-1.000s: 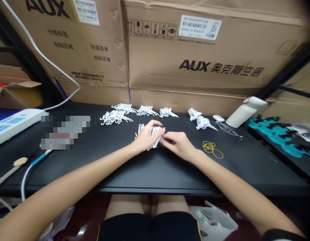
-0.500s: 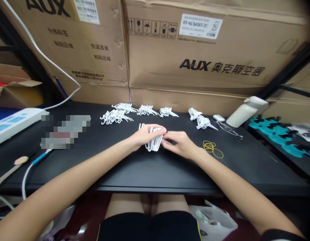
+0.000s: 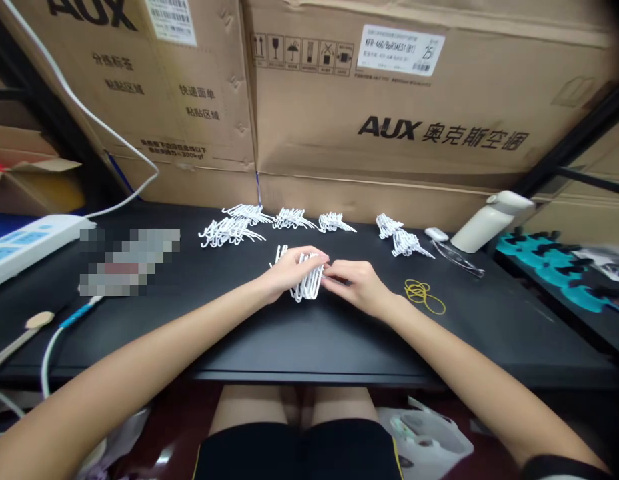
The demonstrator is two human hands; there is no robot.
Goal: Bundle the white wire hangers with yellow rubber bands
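Near the middle of the black table [image 3: 249, 340], a bundle of white wire hooks [image 3: 305, 285] is held a little in from the front edge. My left hand [image 3: 291, 270] is wrapped over it from the left, with the thumb along the top and hook ends poking out beyond the fingers. Against the bundle's right end, my right hand [image 3: 357, 283] is closed in a pinch. A sliver of a white hook shows at its fingertips, mostly hidden. To the right of that hand lie yellow rubber bands [image 3: 419, 297].
Several piles of white hooks [image 3: 232, 230] line the back, before large cardboard boxes [image 3: 309, 120]. Further right are a white bottle [image 3: 484, 223], glasses [image 3: 457, 259] and turquoise trays [image 3: 549, 273]. On the left are a power strip [image 3: 34, 247], a blurred-out object [image 3: 132, 263] and cables [image 3: 52, 347].
My right hand has shifted slightly left, and its fingertips have come closer together at the bundle's end. My left hand keeps its grip on the bundle.
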